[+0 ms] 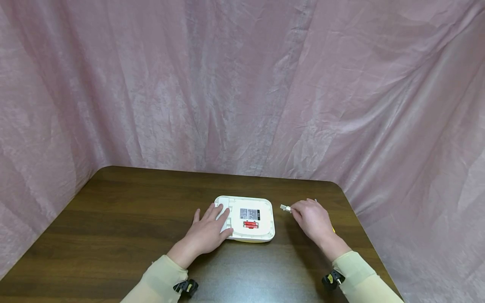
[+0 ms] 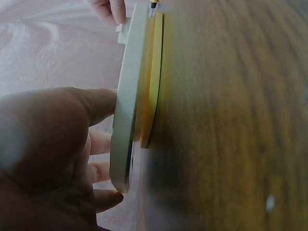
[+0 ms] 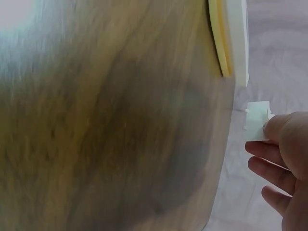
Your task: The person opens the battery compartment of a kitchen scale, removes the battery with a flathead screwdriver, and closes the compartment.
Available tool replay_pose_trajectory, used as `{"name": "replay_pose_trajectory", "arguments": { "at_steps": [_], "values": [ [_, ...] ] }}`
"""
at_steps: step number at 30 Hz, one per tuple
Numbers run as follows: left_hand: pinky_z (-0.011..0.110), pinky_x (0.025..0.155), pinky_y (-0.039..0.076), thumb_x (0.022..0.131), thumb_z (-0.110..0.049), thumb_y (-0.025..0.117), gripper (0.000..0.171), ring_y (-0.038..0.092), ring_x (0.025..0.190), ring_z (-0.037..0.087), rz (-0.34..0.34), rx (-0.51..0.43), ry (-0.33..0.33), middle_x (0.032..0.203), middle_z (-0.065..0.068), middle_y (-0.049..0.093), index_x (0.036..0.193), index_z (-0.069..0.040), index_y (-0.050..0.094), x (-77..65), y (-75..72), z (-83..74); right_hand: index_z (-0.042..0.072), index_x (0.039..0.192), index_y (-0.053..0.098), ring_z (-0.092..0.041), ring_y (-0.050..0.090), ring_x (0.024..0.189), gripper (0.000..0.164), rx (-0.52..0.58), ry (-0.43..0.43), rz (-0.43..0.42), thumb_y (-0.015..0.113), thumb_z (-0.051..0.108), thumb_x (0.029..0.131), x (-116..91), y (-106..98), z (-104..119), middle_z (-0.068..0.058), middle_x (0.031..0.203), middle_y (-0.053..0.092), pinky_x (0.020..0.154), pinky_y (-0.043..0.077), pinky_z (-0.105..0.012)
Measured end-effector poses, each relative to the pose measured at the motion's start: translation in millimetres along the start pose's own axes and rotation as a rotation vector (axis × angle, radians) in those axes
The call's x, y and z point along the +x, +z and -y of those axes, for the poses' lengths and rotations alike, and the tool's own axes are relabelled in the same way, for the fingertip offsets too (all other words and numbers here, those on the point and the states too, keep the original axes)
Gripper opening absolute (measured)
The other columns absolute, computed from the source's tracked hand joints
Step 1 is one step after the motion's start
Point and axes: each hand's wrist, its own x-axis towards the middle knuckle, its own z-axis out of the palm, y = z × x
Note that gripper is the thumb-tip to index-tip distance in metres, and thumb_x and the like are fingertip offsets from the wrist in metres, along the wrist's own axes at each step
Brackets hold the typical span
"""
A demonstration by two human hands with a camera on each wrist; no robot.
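A flat white device point(image 1: 265, 214) with rounded corners lies on the table, its underside facing up. Two red batteries point(image 1: 251, 225) sit in its uncovered compartment, below a grey printed label. From the side, the left wrist view shows a yellow layer point(image 2: 155, 82) under the white body. My left hand point(image 1: 206, 233) rests on the device's left end with its fingers spread. Off to the right of the device and above the table, my right hand point(image 1: 313, 219) pinches a small white battery cover point(image 3: 257, 120) between thumb and index finger; its other fingers are loosely bent.
Beneath the device is a brown wooden table point(image 1: 132, 219). A yellow-and-black tool point(image 2: 154, 5) with a thin metal shaft lies past the device, mostly hidden by the right hand in the head view. Pink curtains point(image 1: 242, 84) hang behind and beside the table.
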Motion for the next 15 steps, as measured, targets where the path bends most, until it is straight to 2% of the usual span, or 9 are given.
{"name": "replay_pose_trajectory", "arguments": {
  "at_steps": [8, 15],
  "values": [
    [0.079, 0.124, 0.016, 0.114, -0.048, 0.060, 0.068, 0.023, 0.166, 0.044, 0.000, -0.007, -0.003, 0.176, 0.018, 0.035, 0.169, -0.010, 0.046, -2.0, -0.3, 0.6, 0.009, 0.086, 0.079, -0.024, 0.077, 0.084, 0.009, -0.089, -0.031, 0.027, 0.082, 0.003, 0.092, 3, 5, -14, -0.002, 0.085, 0.078, 0.105, 0.055, -0.056],
    [0.079, 0.124, 0.016, 0.115, -0.046, 0.060, 0.067, 0.023, 0.166, 0.043, 0.005, -0.010, 0.001, 0.177, 0.018, 0.035, 0.169, -0.010, 0.046, -2.6, -3.2, -1.0, 0.010, 0.085, 0.078, -0.029, 0.076, 0.083, 0.010, -0.144, -0.032, 0.039, 0.085, 0.006, 0.092, 4, 7, -23, -0.003, 0.084, 0.077, 0.110, 0.050, -0.064]
  ]
}}
